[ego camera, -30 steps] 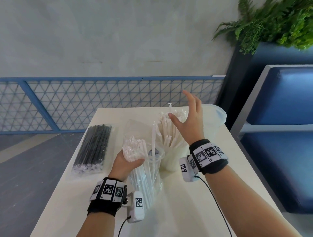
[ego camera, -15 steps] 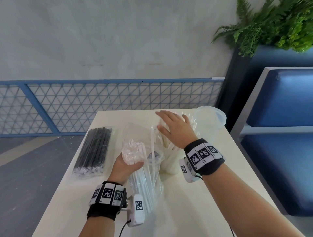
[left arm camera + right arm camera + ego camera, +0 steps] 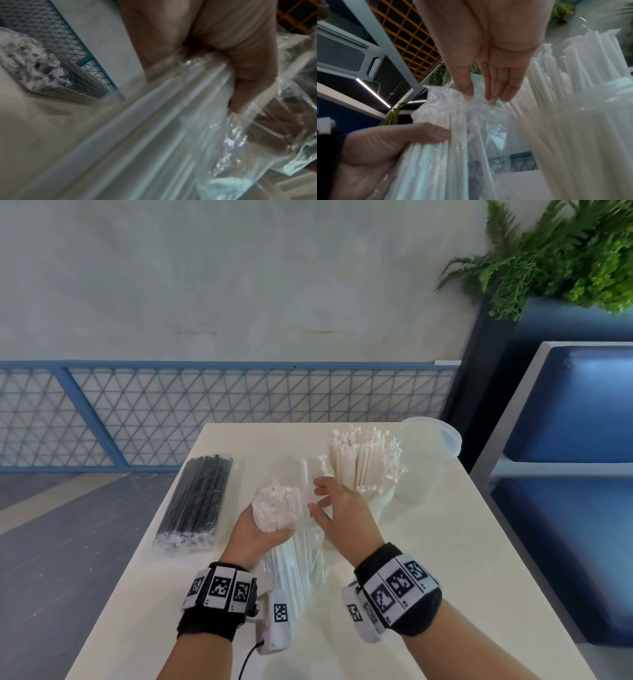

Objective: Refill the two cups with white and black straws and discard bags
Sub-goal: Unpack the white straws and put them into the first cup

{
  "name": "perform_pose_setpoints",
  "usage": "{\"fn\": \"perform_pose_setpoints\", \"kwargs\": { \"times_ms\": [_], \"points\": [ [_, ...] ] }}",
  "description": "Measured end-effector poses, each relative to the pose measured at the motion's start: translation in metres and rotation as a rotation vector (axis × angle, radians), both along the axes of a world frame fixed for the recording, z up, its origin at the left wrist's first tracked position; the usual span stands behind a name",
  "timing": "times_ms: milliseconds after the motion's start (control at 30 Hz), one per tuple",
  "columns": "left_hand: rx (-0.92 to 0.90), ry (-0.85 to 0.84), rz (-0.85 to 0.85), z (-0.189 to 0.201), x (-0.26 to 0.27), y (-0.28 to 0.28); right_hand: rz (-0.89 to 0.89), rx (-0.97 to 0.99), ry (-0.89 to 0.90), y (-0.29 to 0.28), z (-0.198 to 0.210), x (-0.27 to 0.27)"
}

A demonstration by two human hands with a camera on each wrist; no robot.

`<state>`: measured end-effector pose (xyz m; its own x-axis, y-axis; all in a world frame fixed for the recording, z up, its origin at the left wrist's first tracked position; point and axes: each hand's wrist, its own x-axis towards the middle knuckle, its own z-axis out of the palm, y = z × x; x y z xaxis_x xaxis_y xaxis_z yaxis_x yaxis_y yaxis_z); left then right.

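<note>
My left hand [image 3: 263,534] grips a clear bag of white straws [image 3: 279,508], propped upright on the table with its open end up. In the left wrist view the thumb [image 3: 248,81] wraps round the bag [image 3: 154,128]. My right hand [image 3: 320,501] is just right of the bag's mouth. Its straight fingertips [image 3: 494,97] touch the loose plastic film [image 3: 476,108]. A cup full of white straws [image 3: 363,463] stands behind it. An empty clear cup [image 3: 424,453] stands at the far right. A sealed bag of black straws [image 3: 195,501] lies on the left.
The cream table [image 3: 445,559] is narrow, and its left edge drops to a grey floor [image 3: 51,559]. Blue bench seats [image 3: 582,508] stand close on the right. A blue mesh fence [image 3: 171,412] and a grey wall stand behind.
My right hand came down and back from over the straws in the cup to the mouth of the bag. My left hand kept its grip on the bag.
</note>
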<state>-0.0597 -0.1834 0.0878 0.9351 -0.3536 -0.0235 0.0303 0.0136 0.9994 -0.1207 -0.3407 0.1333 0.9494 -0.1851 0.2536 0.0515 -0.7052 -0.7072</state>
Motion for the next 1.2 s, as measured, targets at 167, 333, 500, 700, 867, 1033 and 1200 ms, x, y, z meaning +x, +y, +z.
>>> {"fn": "perform_pose_setpoints", "kwargs": {
  "times_ms": [167,333,500,700,867,1033,1200],
  "points": [
    [0.015,-0.043,-0.043,0.001,-0.006,0.002,0.099,0.115,0.017,-0.001,0.000,-0.002],
    [0.045,-0.065,-0.137,0.008,-0.010,0.002,0.126,0.015,-0.008,0.006,-0.005,0.001],
    [0.052,-0.046,-0.246,0.011,-0.010,0.002,0.197,0.142,0.099,0.007,-0.009,0.002],
    [0.084,-0.025,-0.282,0.010,-0.005,0.001,0.107,0.438,0.137,0.016,-0.024,0.003],
    [0.047,-0.014,-0.231,0.006,-0.006,0.001,0.094,0.461,0.140,0.019,-0.024,0.004],
    [0.009,0.003,-0.166,0.000,-0.005,0.001,0.042,0.600,0.102,0.017,-0.021,0.000],
    [0.007,0.022,-0.056,-0.007,-0.002,0.000,0.026,0.664,0.023,0.012,-0.002,-0.002]
  ]
}}
